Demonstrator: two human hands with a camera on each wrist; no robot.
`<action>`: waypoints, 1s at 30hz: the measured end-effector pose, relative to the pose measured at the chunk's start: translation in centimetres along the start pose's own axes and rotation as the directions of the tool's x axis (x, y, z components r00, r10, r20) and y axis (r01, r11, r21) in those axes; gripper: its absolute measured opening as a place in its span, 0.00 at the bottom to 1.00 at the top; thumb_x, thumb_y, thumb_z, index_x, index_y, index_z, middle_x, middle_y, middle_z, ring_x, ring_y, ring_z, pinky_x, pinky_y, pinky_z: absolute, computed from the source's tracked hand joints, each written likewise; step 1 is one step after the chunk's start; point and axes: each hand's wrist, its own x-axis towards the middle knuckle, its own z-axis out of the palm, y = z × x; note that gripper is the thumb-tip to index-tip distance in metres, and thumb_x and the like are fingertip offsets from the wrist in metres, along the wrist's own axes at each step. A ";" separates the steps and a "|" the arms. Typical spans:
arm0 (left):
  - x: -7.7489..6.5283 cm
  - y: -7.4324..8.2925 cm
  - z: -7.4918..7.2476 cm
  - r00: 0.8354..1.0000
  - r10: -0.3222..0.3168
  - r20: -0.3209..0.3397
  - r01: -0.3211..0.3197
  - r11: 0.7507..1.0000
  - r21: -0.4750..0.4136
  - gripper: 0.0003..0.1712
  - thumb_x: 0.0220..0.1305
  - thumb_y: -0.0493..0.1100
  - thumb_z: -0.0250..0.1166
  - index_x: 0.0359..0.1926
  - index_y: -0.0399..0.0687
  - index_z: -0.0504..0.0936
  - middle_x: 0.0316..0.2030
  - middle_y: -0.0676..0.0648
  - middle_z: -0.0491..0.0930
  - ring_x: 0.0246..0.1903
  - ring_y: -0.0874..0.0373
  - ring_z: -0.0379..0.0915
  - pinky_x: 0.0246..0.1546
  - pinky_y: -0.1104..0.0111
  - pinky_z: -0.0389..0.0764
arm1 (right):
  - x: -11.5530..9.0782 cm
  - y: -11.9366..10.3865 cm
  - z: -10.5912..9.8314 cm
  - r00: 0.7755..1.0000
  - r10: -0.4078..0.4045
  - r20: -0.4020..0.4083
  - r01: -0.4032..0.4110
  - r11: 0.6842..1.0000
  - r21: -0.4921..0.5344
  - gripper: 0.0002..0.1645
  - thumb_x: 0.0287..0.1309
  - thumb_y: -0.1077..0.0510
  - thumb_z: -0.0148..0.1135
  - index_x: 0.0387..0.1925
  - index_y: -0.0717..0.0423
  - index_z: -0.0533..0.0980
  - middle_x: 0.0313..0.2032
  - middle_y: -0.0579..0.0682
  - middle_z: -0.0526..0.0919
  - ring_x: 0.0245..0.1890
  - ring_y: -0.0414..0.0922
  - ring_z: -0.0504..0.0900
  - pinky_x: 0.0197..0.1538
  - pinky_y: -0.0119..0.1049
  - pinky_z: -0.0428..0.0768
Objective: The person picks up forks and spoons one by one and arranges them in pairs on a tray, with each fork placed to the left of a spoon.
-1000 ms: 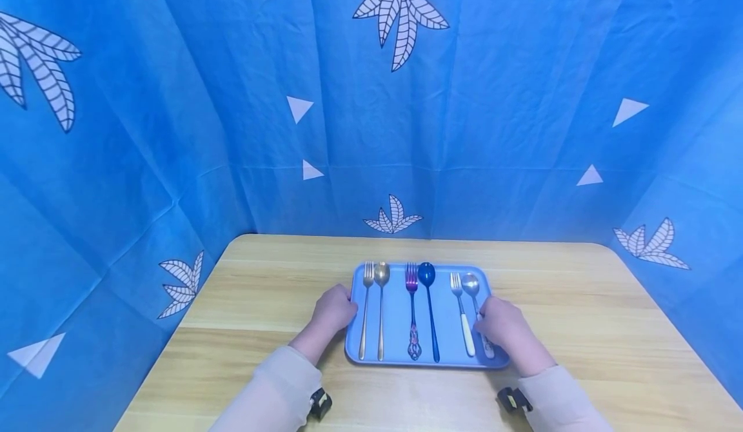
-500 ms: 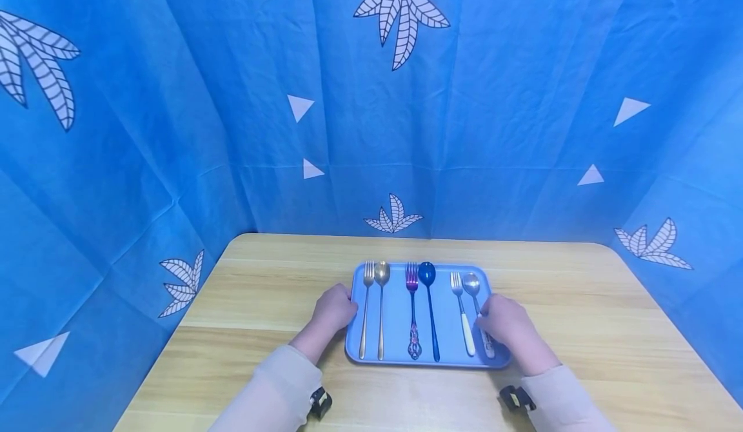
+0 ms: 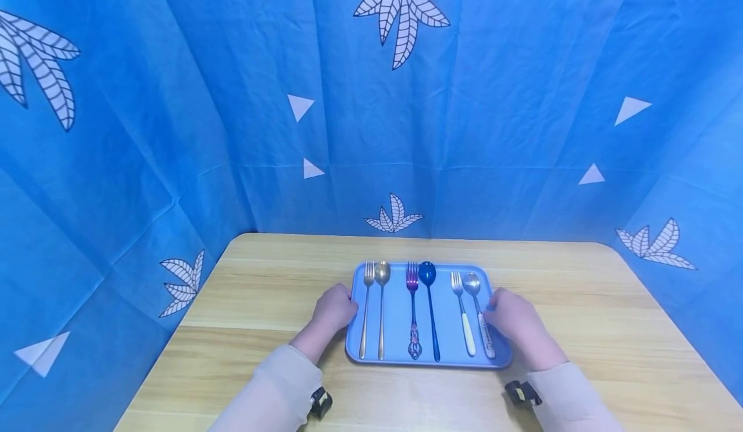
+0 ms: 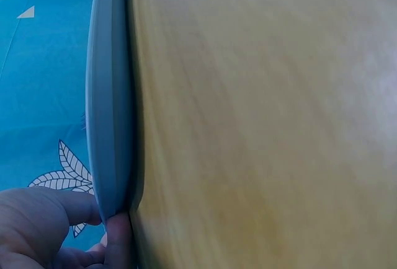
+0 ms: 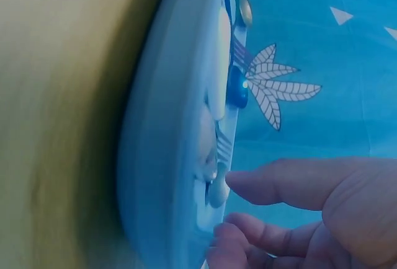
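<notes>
A light-blue tray point(image 3: 397, 319) lies on the wooden table. My left hand point(image 3: 335, 308) pinches its left rim, thumb above and a finger below, as the left wrist view shows. At the right rim is my right hand point(image 3: 516, 322), thumb spread from the fingers point(image 5: 267, 235), fingertips close to the rim. Three pairs of cutlery lie on the tray: a gold fork point(image 3: 364, 329) and gold spoon point(image 3: 381, 316), a purple fork point(image 3: 412, 280) and dark-blue spoon point(image 3: 427, 274), a white-handled fork point(image 3: 467, 334) and a spoon point(image 3: 486, 338) with a patterned handle.
The wooden table point(image 3: 278, 264) extends on all sides of the tray. Blue cloth point(image 3: 493, 97) with white leaf and triangle prints hangs behind it and at both sides. A black device point(image 3: 522, 392) sits by the right cuff, another point(image 3: 321, 403) by the left.
My right hand has shifted slightly right, off the spoon's handle, which now shows along its length. The left hand, tray and cutlery have stayed in place.
</notes>
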 end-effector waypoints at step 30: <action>-0.2 0.4 -0.2 1.000 0.011 -0.005 -0.010 1.000 0.018 0.08 0.62 0.35 0.59 0.25 0.43 0.74 0.24 0.46 0.72 0.24 0.53 0.70 0.25 0.64 0.70 | 1.0 1.5 -0.2 0.993 0.018 0.114 -0.027 0.997 0.076 0.06 0.60 0.68 0.54 0.35 0.70 0.75 0.26 0.54 0.77 0.28 0.48 0.76 0.32 0.39 0.77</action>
